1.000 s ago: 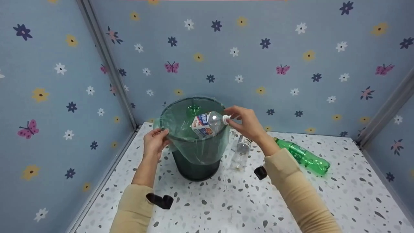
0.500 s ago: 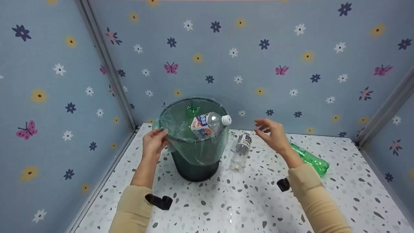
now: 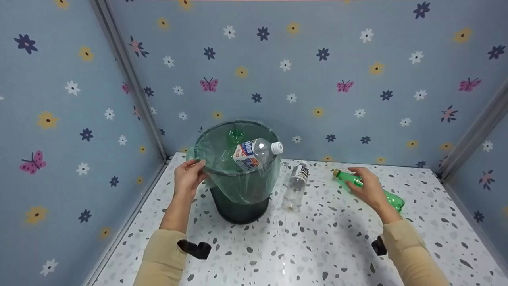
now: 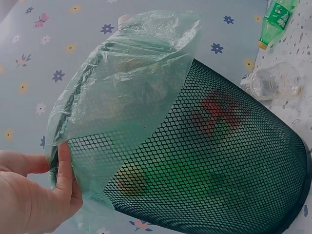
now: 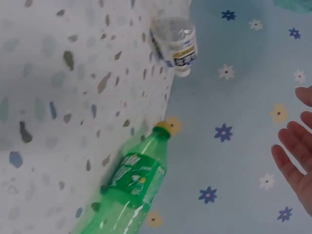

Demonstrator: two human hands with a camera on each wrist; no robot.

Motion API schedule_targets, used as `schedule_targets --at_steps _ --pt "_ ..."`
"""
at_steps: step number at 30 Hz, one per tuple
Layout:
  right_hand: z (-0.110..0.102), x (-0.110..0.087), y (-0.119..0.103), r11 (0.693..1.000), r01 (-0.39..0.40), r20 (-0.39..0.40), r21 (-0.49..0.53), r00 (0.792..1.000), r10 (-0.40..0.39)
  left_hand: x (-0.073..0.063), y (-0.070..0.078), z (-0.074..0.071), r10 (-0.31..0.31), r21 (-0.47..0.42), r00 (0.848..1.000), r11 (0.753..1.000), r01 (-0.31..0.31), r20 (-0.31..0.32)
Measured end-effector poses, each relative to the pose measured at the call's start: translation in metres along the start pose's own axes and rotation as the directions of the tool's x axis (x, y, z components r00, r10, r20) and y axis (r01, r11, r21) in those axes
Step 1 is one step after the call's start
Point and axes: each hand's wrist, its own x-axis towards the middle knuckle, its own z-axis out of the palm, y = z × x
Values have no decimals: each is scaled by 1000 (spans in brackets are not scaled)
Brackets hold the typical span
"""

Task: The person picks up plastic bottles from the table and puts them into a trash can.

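Note:
My left hand (image 3: 188, 178) pinches the rim of a black mesh trash bin (image 3: 240, 210) at its near left side, over the folded edge of a thin green bin liner (image 3: 250, 188). A clear plastic bottle (image 3: 260, 149) with a label leans in the bin, its white cap sticking out over the right rim. My right hand (image 3: 369, 188) holds nothing and hovers over a green plastic bottle (image 5: 136, 180) with a yellow cap, its fingers spread and slightly bent. In the head view the hand hides that bottle's middle.
Another clear bottle (image 3: 295, 186) lies on the speckled white surface (image 3: 309, 246) just right of the bin. Green pieces (image 3: 237, 136) show inside the bin, and red and yellow shapes through its mesh. A flowered blue wall (image 3: 278, 71) stands close behind.
My right hand let go of the white-capped bottle, leaving it leaning in the bin, and moved right and nearer to me, over the green bottle. My left hand stayed at the rim.

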Motion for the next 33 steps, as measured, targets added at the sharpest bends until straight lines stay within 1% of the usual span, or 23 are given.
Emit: schedule_targets --at_steps 5,10,14,17,21,22,27,29,33 --pt "-7 -18 28 993 -107 55 -46 992 109 1 -1 0 4 1 1000 1000 -4 -15" --pt "-13 -33 51 973 -193 113 -127 972 208 1 -1 -1 3 9 1000 1000 -3 -14" --pt "-17 -42 66 948 -257 151 -188 946 286 2 -2 -1 8 16 1000 1000 -7 -25" --pt "-18 -47 75 925 -302 165 -228 925 343 2 -2 0 7 11 999 1000 -7 -35" --pt "-18 -52 84 896 -352 192 -271 892 409 1 -1 0 4 -5 999 1000 -4 -41" --pt "-18 -54 86 891 -358 201 -278 886 419 1 -1 0 4 -8 999 1000 -4 -40" --pt "-19 -63 96 855 -411 231 -317 840 490 -1 1 0 3 -13 1000 1000 -3 -13" --pt "-20 -67 100 839 -431 240 -332 822 517 -1 1 0 1 -14 1000 1000 -1 -12" --pt "-22 -75 106 816 -453 253 -360 794 553 0 0 0 3 -12 1000 1000 -4 -23"
